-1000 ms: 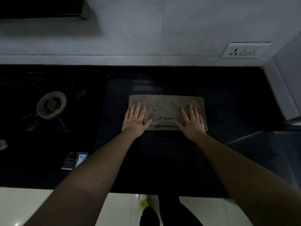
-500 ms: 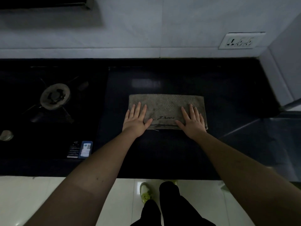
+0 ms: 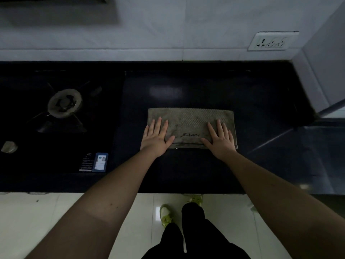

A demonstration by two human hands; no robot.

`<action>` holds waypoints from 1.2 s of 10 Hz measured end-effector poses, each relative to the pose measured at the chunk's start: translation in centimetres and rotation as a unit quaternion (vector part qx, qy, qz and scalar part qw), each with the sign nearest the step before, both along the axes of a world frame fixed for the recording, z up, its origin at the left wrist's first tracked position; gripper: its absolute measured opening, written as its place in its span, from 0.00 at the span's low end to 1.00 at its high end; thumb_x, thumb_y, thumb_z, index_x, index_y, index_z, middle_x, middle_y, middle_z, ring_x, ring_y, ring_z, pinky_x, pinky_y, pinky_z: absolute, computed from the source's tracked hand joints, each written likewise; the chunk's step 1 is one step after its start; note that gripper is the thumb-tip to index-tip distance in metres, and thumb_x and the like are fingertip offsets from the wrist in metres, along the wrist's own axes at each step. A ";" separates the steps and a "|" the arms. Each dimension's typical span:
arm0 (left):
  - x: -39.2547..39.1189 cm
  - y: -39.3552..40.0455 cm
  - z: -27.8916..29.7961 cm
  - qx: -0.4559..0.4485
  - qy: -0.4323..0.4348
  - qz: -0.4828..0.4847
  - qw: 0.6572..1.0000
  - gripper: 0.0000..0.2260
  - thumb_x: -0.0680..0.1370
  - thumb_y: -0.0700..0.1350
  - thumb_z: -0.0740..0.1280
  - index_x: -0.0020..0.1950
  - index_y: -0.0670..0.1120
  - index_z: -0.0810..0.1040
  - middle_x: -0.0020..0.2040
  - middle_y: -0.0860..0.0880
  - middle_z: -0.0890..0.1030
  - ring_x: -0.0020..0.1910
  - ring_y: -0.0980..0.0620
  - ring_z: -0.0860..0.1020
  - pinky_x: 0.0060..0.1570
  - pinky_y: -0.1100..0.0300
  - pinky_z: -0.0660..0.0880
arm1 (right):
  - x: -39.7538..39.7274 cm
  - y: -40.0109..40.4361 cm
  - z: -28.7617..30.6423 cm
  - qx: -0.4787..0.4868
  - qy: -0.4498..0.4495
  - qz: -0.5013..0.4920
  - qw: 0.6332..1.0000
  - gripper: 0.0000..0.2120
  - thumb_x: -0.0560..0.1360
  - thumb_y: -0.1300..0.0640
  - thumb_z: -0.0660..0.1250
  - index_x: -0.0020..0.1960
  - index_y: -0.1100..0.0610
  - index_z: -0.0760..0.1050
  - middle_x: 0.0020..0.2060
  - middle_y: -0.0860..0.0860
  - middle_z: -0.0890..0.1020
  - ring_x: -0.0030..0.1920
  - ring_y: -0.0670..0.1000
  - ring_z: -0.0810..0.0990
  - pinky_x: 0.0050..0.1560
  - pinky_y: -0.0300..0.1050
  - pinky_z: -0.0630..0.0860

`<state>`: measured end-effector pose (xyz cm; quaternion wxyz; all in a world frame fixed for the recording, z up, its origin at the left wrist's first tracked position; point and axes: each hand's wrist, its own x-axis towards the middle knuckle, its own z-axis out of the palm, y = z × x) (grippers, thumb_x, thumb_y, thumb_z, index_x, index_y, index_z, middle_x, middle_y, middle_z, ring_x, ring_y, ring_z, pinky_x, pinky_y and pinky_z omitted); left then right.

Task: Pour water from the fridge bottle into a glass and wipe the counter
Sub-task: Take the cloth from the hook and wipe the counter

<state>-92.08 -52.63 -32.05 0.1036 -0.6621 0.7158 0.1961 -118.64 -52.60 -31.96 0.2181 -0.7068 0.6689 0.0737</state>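
Both hands lie flat, palms down, fingers straight and slightly fanned, gripping nothing. The left hand [image 3: 155, 137] presses on the left end of a folded cloth [image 3: 190, 122], its fingertips on the fabric and the heel of the palm hanging over the cloth's near left corner onto the counter [image 3: 252, 101]. The right hand [image 3: 220, 140] presses on the right end in the same way, thumb stretched inward along the cloth's near edge. Both forearms are bare and reach straight forward from the bottom corners of the view, roughly parallel, wrists level with the hands.

The cloth is a greyish-tan rectangle, long side running left to right, with a bumpy waffle-like weave, dark smudges and a line of cursive stitched lettering near its front edge. It lies flat on the counter, midway between the wall and the front edge.

The counter is glossy black stone that mirrors a pale patch of light just behind the cloth. To the left sits a black glass stove [image 3: 56, 146] with a round metal burner [image 3: 64, 103] under thin pan supports, and a small blue-and-white sticker [image 3: 100, 162] at its near right corner. Pale tiles cover the wall [image 3: 168, 25], with a white socket plate [image 3: 272, 41] at upper right. Below the counter edge are a shiny white floor [image 3: 37, 221], dark trousers and light green shoes [image 3: 166, 214].
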 end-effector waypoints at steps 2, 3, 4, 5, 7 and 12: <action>0.1 1.3 0.0 -0.002 0.003 -0.001 1.000 0.32 0.80 0.67 0.41 0.78 0.54 0.32 0.78 0.50 0.30 0.77 0.50 0.32 0.76 0.50 0.34 | 0.0 1.3 0.1 0.001 0.001 -0.001 1.000 0.35 0.78 0.32 0.47 0.78 0.42 0.36 0.78 0.51 0.36 0.77 0.53 0.35 0.76 0.52 0.38; 0.1 1.9 0.1 0.001 0.001 -0.003 1.000 0.32 0.80 0.67 0.41 0.78 0.54 0.32 0.78 0.50 0.30 0.77 0.50 0.31 0.75 0.50 0.34 | 0.0 2.0 0.1 0.000 -0.002 -0.003 1.000 0.35 0.78 0.32 0.47 0.78 0.42 0.37 0.78 0.51 0.36 0.77 0.53 0.35 0.76 0.52 0.38; 0.2 2.4 0.1 0.004 0.000 -0.005 1.000 0.32 0.80 0.67 0.41 0.78 0.54 0.32 0.77 0.50 0.29 0.77 0.50 0.31 0.75 0.51 0.33 | 0.1 2.6 0.1 0.003 -0.004 -0.004 1.000 0.35 0.78 0.32 0.47 0.78 0.42 0.36 0.78 0.51 0.35 0.77 0.52 0.35 0.76 0.52 0.38; 0.2 2.9 0.1 0.002 0.003 -0.007 1.000 0.32 0.80 0.66 0.41 0.78 0.54 0.32 0.77 0.50 0.29 0.77 0.50 0.31 0.75 0.50 0.33 | 0.2 3.2 0.2 0.001 -0.005 -0.005 1.000 0.35 0.78 0.32 0.47 0.78 0.42 0.36 0.78 0.51 0.36 0.77 0.52 0.35 0.76 0.52 0.38; 0.5 4.0 0.0 -0.005 0.006 -0.010 1.000 0.32 0.80 0.66 0.41 0.78 0.54 0.33 0.78 0.50 0.30 0.77 0.50 0.32 0.75 0.51 0.33 | 0.3 4.3 0.2 0.003 0.002 -0.004 1.000 0.35 0.78 0.32 0.47 0.78 0.42 0.35 0.78 0.52 0.35 0.77 0.53 0.35 0.76 0.52 0.38; 0.9 6.6 -0.3 -0.023 0.010 -0.016 1.000 0.32 0.80 0.66 0.40 0.78 0.54 0.34 0.78 0.49 0.32 0.77 0.49 0.33 0.76 0.50 0.35 | 0.9 7.0 0.4 0.018 0.002 -0.021 1.000 0.35 0.78 0.32 0.47 0.78 0.41 0.35 0.78 0.51 0.35 0.77 0.52 0.34 0.76 0.53 0.38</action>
